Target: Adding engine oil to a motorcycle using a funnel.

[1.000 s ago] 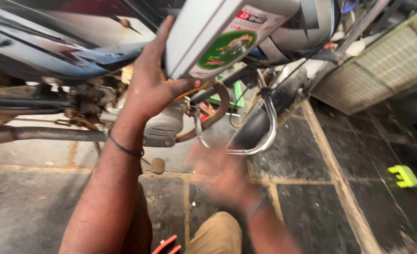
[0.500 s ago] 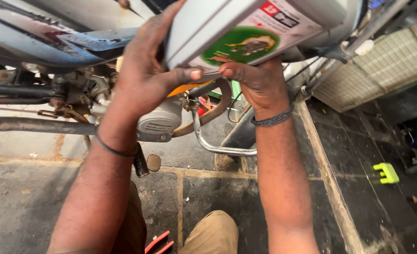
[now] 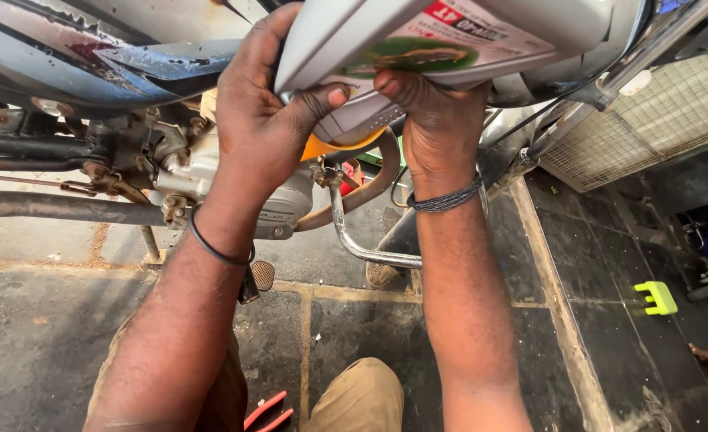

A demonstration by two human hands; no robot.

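Dark stone floor tiles (image 3: 370, 336) lie under a motorcycle engine (image 3: 210, 176). Left hand (image 3: 266, 128) and right hand (image 3: 434, 120) both clamp a grey oil bottle (image 3: 450, 40), tipped at frame top over an orange funnel (image 3: 322, 148); pouring looks under way, unfinished.

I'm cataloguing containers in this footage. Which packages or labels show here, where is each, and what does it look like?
Grey plastic bottle: top centre, tilted over the motorcycle engine, gripped by the left hand and right hand.
Label on the bottle: on its lower face, white with a green oval and a red patch.
No signs or screens visible.
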